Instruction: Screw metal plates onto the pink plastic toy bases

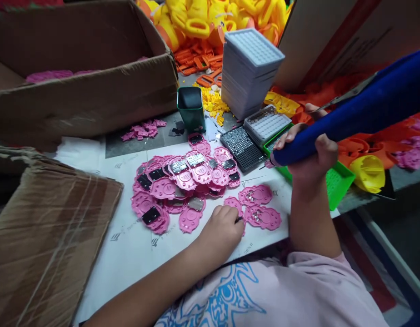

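Note:
My right hand (307,152) is wrapped round a blue electric screwdriver (360,109), whose tip points down-left at the black screw tray (242,147). My left hand (222,231) rests on the white table sheet (135,254) with its fingers curled on a pink plastic part (234,204). Two more pink parts (256,195) (263,217) lie just right of that hand. A heap of pink parts (182,181), some with metal or black inserts, lies beyond the left hand.
A green tray (336,181) sits under the right hand. Behind it stand a stack of grey trays (247,72), a dark green cup (191,109) and piles of yellow and orange parts (210,27). Cardboard boxes (77,72) (42,236) fill the left.

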Tool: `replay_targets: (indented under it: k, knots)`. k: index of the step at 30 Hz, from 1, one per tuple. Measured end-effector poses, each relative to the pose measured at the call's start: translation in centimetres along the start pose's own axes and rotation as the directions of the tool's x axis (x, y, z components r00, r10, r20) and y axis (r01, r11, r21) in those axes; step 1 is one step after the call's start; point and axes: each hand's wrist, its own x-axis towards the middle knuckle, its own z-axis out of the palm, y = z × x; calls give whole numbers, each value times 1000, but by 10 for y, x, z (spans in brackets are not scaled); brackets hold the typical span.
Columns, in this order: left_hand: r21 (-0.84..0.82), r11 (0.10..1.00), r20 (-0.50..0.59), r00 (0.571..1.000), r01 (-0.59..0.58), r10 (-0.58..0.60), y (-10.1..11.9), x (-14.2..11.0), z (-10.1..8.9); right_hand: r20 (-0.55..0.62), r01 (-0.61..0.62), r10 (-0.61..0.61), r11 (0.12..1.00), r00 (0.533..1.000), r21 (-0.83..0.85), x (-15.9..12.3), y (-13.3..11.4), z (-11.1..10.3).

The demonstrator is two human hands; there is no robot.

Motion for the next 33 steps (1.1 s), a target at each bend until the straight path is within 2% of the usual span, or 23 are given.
replay_targets:
  k: [2,6,10,16,22,28,33]
  knots:
    - [-18,1000,12,1000,-19,19,-1,-1,0,5,2,-2,1000,1000,-20,13,2,7]
    - [-51,997,-89,995,-58,54,-6,-6,4,-46,11,-13,999,999,-47,41,20,19]
    - [-89,992,-139,987,-94,81,-10,-10,8,-92,24,-29,998,995,-54,54,44,26]
    - [-123,987,-138,987,-99,82,-12,-12,11,-113,-20,6,993,994,-116,53,63,24]
    - [-173,980,-137,988,-96,72,-13,-11,12,-72,-88,81,991,994,-101,52,62,18]
    - [-221,971,-117,991,-91,66,-16,-7,5,-105,-6,-8,991,994,-136,48,62,18]
    - [-268,959,-101,992,-94,69,-18,-9,8,-92,28,-47,981,995,-194,47,67,12]
